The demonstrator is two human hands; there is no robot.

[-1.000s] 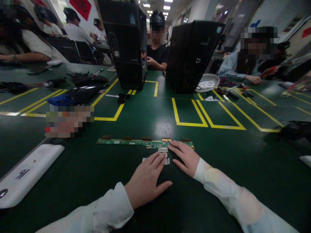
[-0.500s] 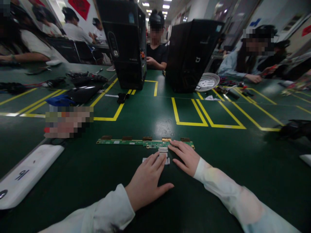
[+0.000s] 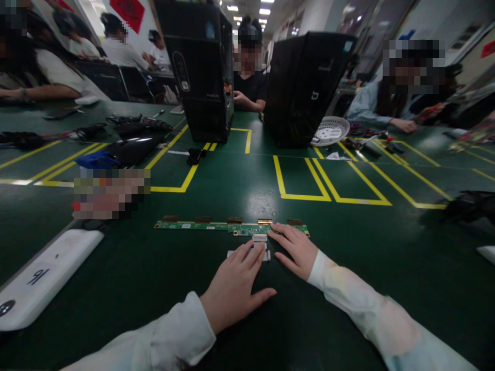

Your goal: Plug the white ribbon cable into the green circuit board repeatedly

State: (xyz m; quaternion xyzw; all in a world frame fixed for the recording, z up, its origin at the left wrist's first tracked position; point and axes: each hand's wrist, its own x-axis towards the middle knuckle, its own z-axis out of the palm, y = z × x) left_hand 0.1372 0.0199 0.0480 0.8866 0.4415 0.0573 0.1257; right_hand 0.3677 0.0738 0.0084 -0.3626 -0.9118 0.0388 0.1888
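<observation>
A long, narrow green circuit board (image 3: 201, 226) lies across the table, with several copper-brown tabs along its far edge. At its near edge, right of the middle, sits a white ribbon cable (image 3: 260, 240) at a connector. My left hand (image 3: 235, 283) lies with its fingertips on the cable and the pale piece (image 3: 266, 255) under it, thumb spread out to the right. My right hand (image 3: 296, 250) rests flat with its fingertips on the right part of the board, fingers apart. Whether the cable is seated in the connector I cannot tell.
Two black computer towers (image 3: 201, 77) stand beyond the board. A white device (image 3: 50, 278) lies at the left. Yellow tape lines (image 3: 305, 197) mark the green table. Farther off are a white basket (image 3: 331, 130), dark cables and tools (image 3: 139, 123), and people seated around.
</observation>
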